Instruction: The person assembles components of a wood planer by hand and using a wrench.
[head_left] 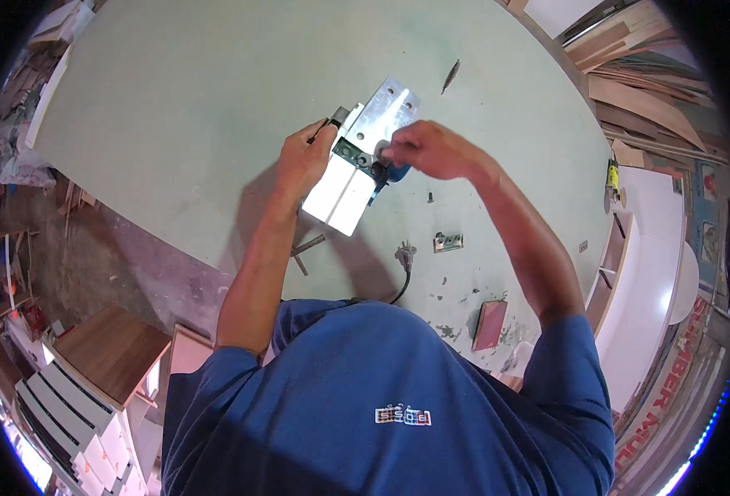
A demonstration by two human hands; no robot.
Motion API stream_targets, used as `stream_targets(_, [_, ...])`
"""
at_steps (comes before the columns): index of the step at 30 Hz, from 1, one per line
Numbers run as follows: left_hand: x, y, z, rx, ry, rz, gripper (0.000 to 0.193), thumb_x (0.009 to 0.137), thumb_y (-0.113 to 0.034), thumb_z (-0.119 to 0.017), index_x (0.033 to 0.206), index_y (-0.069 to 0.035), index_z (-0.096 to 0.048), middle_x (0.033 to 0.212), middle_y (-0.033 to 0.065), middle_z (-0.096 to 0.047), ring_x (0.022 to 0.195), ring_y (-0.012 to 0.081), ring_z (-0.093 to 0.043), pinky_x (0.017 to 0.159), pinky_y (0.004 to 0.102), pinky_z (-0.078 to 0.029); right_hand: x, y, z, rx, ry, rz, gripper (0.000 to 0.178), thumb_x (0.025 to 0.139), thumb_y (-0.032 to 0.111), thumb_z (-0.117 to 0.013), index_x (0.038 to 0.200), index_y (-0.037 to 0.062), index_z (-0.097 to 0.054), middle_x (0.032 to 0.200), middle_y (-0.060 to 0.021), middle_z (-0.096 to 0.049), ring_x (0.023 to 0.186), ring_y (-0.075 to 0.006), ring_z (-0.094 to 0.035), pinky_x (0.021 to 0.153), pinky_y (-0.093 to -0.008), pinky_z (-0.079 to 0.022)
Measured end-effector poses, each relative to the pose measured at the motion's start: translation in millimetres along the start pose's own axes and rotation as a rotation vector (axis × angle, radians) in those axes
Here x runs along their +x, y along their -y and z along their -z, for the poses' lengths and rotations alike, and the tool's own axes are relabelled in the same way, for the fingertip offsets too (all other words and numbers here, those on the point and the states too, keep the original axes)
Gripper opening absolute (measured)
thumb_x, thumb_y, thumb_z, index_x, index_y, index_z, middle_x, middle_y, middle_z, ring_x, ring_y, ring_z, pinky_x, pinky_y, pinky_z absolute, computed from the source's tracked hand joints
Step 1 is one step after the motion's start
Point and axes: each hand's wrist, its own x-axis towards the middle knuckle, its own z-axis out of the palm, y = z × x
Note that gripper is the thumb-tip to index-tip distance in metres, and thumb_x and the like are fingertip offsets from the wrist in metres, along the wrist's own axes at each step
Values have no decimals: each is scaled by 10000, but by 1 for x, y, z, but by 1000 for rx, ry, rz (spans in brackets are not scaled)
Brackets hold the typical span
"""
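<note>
An upturned electric hand planer [329, 194] lies across the middle of the table, its shiny metal sole plates facing up. Between the plates shows the dark cutter drum [363, 159], and a bit of blue body sticks out on the right. My left hand [305, 157] grips the planer's left side, with the thumb near a black part. Over the right end of the drum, my right hand [433, 150] has its fingers pinched together; whatever is between them is hidden. A small dark screw [430, 197] and a metal piece with holes [448, 241] lie right of the planer.
Near me lie a power plug [406, 255] with its black cord, a T-shaped metal tool [308, 245] and a reddish block [490, 325]. A thin pointed dark piece [451, 76] is farther off. Wood offcuts [646, 103] are stacked at the right; a brown-topped cabinet [113, 354] stands at lower left.
</note>
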Motion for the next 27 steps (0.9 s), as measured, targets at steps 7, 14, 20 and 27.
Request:
stream_targets(7, [2,2,1,109,4,-56,603,923,-392,-604,1337,46,-630,1052,217,-746,942,210,-707,855,311,-525,-32,23,-56,521,-149,-429,348,1025,297,-598,830,14,-657,602,-20,-505,568,-109,-475,538,-318,-359])
stream_targets(14, [4,-4,2,63,58,12,595,925,-411,-609,1324,28,-651,1074,217,-748,947,219,-712,864,322,-527,-42,17,-28,256,-315,-185,320,1042,286,-591,882,17,-655,626,-12,-512,591,-105,-465,561,-312,-378])
stream_targets(20, [1,4,3,-28,56,29,597,958,-460,-630,1334,3,-653,1073,197,-753,967,213,-712,858,316,-531,-22,18,-3,82,-259,-61,303,973,311,-675,918,16,-712,718,-107,-636,639,-197,-557,636,-364,-456])
stream_targets(27, [1,0,-1,0,45,2,638,953,-455,-641,1343,49,-624,1118,203,-745,980,218,-713,872,323,-535,10,5,7,195,-166,-29,160,956,175,-729,991,48,-638,754,9,-580,739,-105,-517,692,-297,-433])
